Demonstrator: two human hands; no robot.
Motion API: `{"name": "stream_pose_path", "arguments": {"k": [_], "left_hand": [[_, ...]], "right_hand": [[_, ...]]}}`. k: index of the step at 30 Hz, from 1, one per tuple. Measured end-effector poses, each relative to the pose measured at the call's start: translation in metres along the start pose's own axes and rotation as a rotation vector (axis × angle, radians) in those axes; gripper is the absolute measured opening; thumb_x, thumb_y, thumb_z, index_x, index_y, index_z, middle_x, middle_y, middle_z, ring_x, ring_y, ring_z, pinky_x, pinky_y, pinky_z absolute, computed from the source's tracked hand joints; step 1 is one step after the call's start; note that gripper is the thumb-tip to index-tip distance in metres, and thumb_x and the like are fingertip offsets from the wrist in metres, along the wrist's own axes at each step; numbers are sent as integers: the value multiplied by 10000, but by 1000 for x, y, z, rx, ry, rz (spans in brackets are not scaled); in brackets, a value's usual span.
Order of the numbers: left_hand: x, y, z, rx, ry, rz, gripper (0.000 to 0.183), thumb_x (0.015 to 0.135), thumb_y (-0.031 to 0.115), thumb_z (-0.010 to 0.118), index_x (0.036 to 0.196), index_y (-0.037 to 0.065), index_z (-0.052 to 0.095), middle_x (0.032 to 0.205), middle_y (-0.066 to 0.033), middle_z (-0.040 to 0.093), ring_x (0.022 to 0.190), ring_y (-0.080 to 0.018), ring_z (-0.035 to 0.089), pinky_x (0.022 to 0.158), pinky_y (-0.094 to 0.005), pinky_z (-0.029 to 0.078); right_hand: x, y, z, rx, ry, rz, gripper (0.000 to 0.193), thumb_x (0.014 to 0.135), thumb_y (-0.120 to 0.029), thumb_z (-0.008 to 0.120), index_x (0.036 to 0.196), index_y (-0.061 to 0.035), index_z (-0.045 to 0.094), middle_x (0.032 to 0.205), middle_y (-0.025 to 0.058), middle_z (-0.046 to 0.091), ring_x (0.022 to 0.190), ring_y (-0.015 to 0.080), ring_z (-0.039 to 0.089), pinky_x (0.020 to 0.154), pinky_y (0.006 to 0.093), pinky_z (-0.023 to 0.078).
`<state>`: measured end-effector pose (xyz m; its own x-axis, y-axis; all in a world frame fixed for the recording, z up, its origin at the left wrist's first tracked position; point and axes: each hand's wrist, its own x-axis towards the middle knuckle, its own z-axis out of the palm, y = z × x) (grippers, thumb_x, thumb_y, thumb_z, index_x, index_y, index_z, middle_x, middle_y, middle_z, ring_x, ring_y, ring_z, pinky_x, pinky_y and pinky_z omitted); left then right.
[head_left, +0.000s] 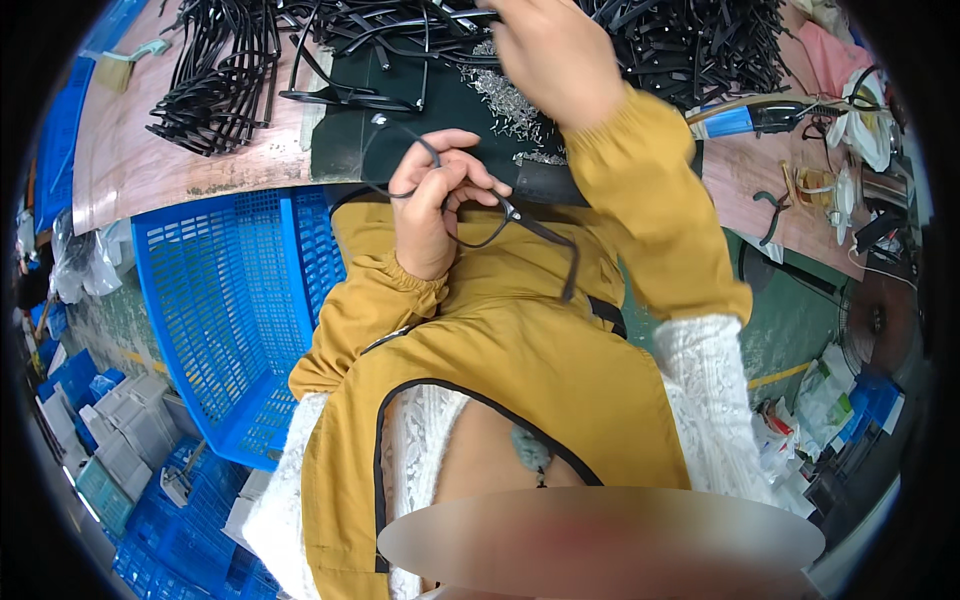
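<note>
The left hand pinches a dark eyeglass frame between thumb and fingers. The frame is located just beyond the near edge of the worktable, above the lap of the yellow apron. One rim extends to the left of the hand and the other to the right; a temple arm projects from the right end and bends toward the near side.

The right hand is positioned farther away, over the far part of the table. Its fingers are blurred and meet the upper edge of the view — their grip cannot be determined.

A pile of small metal pins lies on the dark green mat, to the left of the right forearm. A stack of black frames occupies the far left; a heap of black temples occupies the far right. A blue-and-black tool lies near the heap. A blue basket stands at the near left — below table level.
</note>
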<state>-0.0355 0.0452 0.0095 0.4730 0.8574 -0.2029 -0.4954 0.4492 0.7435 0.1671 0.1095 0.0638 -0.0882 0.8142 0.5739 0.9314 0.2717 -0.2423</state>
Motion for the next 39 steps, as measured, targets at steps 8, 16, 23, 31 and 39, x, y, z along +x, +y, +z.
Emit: {"name": "stream_pose_path", "arguments": {"k": [8,16,23,31,39], "left_hand": [[4,-2,-1,262,29,-14,332,1060,197,460,1192,-70,605,840,-134,683,735,-250,731,630,-276,596],[2,9,12,108,-225,-769,573,1063,364,383,1194,-118,664,772,-190,722,644,-259,711,571,-264,577],[-3,-14,28,86,-254,-849,435,1029,168,454,1357,-81,594,669,-145,662,577,-257,704,497,-234,538],[-5,-10,38,164,-207,-803,360,1010,125,468,1248,-64,659,664,-145,680,542,-223,682,458,-236,451],[7,8,38,146,-263,-740,377,1019,165,486,1282,-50,649,679,-139,681,578,-205,691,491,-234,486]], "right_hand": [[56,17,-7,-486,-366,-147,97,758,-109,724,758,-17,755,869,183,729,802,351,717,722,434,598],[-113,-18,-62,829,-274,953,74,980,-24,657,1039,20,657,853,48,662,697,103,676,590,227,516],[-155,-15,-35,813,-84,657,74,905,33,702,974,53,688,842,70,658,619,71,563,555,235,447],[-146,-6,-36,476,-88,207,177,727,-13,755,891,19,697,944,92,682,810,260,668,667,343,567],[-144,-16,-64,632,-3,399,75,919,-27,707,969,28,705,974,116,702,771,177,688,655,283,561]]}}
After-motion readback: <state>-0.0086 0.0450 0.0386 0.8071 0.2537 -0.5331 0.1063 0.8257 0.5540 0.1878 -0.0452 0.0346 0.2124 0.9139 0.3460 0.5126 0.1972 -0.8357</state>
